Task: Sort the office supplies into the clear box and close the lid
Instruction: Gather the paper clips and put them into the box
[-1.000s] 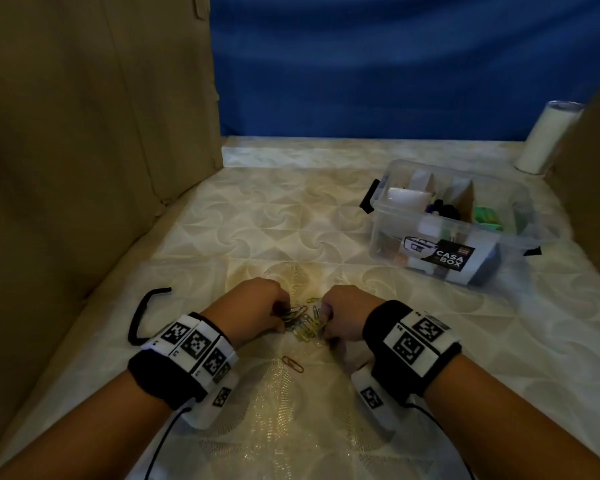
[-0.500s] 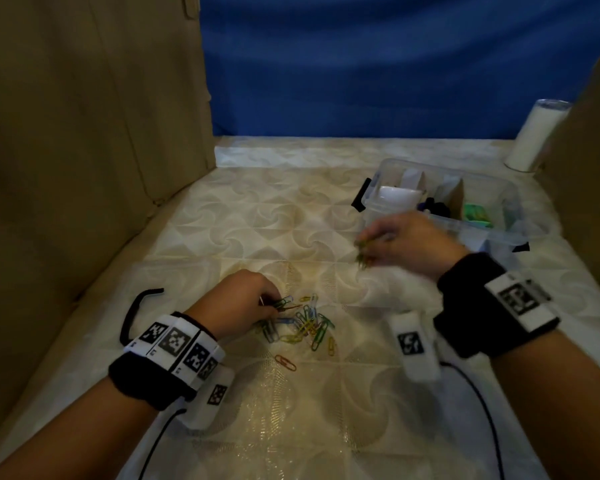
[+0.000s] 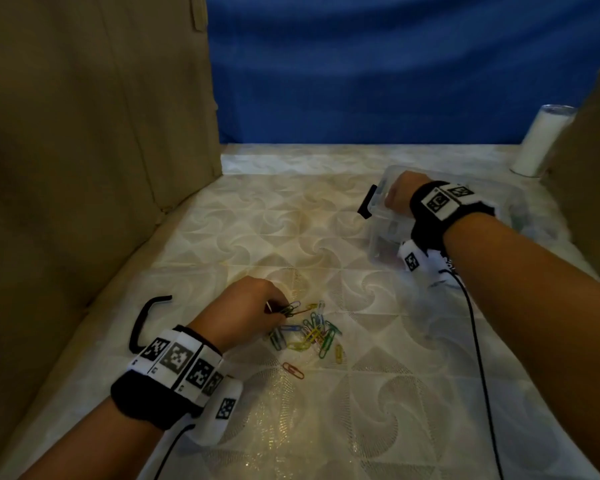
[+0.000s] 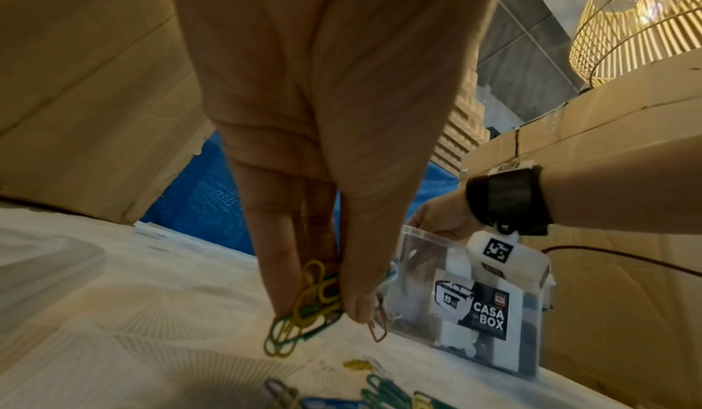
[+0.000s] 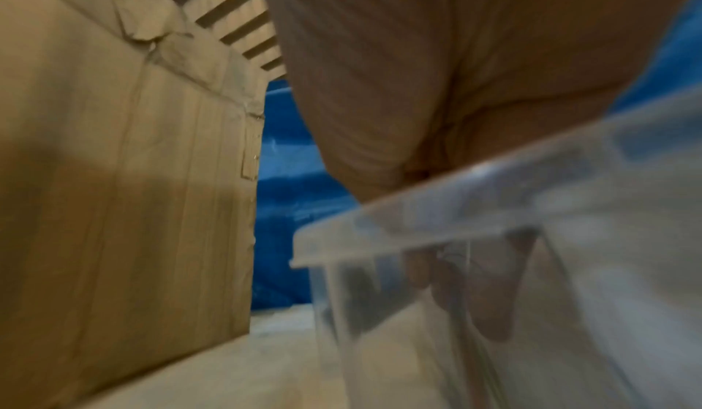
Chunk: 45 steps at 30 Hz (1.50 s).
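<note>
While the left hand [image 3: 253, 303] pinched a small bunch of paper clips [image 4: 304, 304] between thumb and fingers just above the desk [image 3: 395, 393], the right hand [image 3: 400, 197] reached over the near-left rim of the clear box [image 3: 381, 233], its fingers dipping inside the wall. Whether those fingers pinched anything or had let go could not be told; the right wrist view was blurred and showed only fingertips [image 5: 490, 310] behind the plastic.

The box stood toward the desk's far right corner, open, with several items visible through its labelled front wall, so part of the sorting looked done. A loose pile of coloured paper clips [image 3: 309, 336] lay near the middle of the desk just beside the left hand, and one orange clip [image 3: 293, 370] sat a little apart toward the near edge. A clear lid [image 4: 41, 268] lay flat at the desk's left edge, its black handle [image 3: 144, 322] showing.

By my judgement the task was partway along: the remaining clips needed several more trips to the box, then the lid had to be fetched and snapped on.
</note>
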{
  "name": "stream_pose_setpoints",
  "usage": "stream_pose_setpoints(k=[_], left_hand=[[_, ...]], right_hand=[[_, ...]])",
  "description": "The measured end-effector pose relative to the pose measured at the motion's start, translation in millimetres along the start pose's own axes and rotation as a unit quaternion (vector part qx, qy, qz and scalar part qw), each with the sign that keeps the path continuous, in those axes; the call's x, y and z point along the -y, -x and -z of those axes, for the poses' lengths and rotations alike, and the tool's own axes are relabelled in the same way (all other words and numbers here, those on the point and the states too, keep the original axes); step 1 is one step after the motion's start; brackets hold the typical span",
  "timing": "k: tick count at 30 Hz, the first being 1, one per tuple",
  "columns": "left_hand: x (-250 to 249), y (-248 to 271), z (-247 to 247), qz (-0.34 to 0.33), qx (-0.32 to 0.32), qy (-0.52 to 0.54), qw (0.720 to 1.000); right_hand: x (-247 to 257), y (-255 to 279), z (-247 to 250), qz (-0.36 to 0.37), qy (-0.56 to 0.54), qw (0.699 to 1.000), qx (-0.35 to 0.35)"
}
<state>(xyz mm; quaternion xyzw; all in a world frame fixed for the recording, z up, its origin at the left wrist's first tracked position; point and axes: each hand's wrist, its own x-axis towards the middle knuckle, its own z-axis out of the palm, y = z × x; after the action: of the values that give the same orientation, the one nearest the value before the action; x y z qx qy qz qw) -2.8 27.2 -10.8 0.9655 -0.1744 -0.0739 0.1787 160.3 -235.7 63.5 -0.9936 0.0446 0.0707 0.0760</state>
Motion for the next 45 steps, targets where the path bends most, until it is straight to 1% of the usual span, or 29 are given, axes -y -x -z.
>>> stream_pose_setpoints(k=[2,3,4,6,8,10,11,12,14,18,21,23,27,30,32,34,36,39,42,43,45], left_hand=[[-1.2,1.8,2.0,-0.009,-0.004,-0.002,1.0],[-1.8,2.7,2.4,-0.013,-0.007,-0.004,1.0],[-2.0,3.1,2.7,-0.015,-0.011,-0.006,1.0],[-2.6,3.8,2.4,-0.019,-0.015,-0.007,1.0],[-5.6,4.0,3.3,-0.022,-0.019,-0.015,0.999],[-13.8,1.3,7.1,-0.03,-0.022,-0.025,0.999],[-20.0,-2.3,10.9,-0.036,-0.024,-0.028,0.999],[-27.4,-7.6,15.8,-0.041,-0.028,-0.031,0.998],[-45.5,-23.9,28.7,-0.056,-0.041,-0.039,0.997],[-98.1,-72.1,61.2,-0.094,-0.085,-0.073,0.989],[-136.5,-118.6,76.6,-0.117,-0.093,-0.135,0.979],[-154.6,-149.5,78.7,-0.115,-0.08,-0.179,0.974],[-177.3,-194.3,71.3,-0.072,-0.028,-0.247,0.966],[-182.3,-215.0,57.7,-0.043,0.01,-0.284,0.958],[-183.0,-226.3,48.1,-0.02,0.05,-0.318,0.947],[-183.1,-233.7,39.0,-0.008,0.071,-0.331,0.941],[-183.6,-236.6,31.0,-0.016,0.077,-0.33,0.941],[-180.4,-233.7,32.3,-0.022,0.062,-0.277,0.959],[-178.9,-215.5,52.4,-0.024,0.023,-0.173,0.984],[-176.7,-206.5,60.2,-0.036,-0.001,-0.151,0.988],[-168.5,-184.7,72.7,-0.064,-0.037,-0.149,0.986]], right_hand=[[-1.9,16.8,6.4,0.009,-0.039,0.999,-0.002],[-7.5,24.6,7.9,0.008,-0.085,0.996,-0.009],[-17.7,26.5,8.1,0.005,-0.139,0.99,-0.031],[-38.9,42.9,6.7,0.005,-0.211,0.972,-0.105],[-64.7,56.6,-1.4,0.001,-0.226,0.956,-0.185],[-90.5,69.6,-15.6,-0.022,-0.212,0.945,-0.25],[-101.0,75.9,-22.7,-0.036,-0.202,0.939,-0.275],[-109.0,81.5,-28.9,-0.053,-0.193,0.938,-0.284],[-121.0,84.4,-43.3,-0.074,-0.189,0.94,-0.276],[-129.4,82.1,-61.5,-0.069,-0.144,0.947,-0.279],[-129.4,79.5,-63.2,-0.081,-0.127,0.951,-0.269],[-129.1,79.3,-64.9,-0.073,-0.108,0.954,-0.27],[-131.4,72.1,-72.8,-0.073,-0.083,0.96,-0.259],[-128.2,75.2,-71.6,-0.077,-0.096,0.952,-0.279],[-125.6,79.6,-70.5,-0.075,-0.098,0.947,-0.295],[-124.1,81.5,-70.3,-0.073,-0.098,0.946,-0.301],[-123.6,81.9,-69.3,-0.073,-0.099,0.947,-0.298],[-123.9,83.8,-66.8,-0.068,-0.104,0.95,-0.287],[-125.6,83.7,-67.1,-0.064,-0.1,0.949,-0.291],[-125.9,82.7,-67.8,-0.063,-0.097,0.95,-0.291],[-126.1,82.3,-68.2,-0.062,-0.094,0.952,-0.285]])
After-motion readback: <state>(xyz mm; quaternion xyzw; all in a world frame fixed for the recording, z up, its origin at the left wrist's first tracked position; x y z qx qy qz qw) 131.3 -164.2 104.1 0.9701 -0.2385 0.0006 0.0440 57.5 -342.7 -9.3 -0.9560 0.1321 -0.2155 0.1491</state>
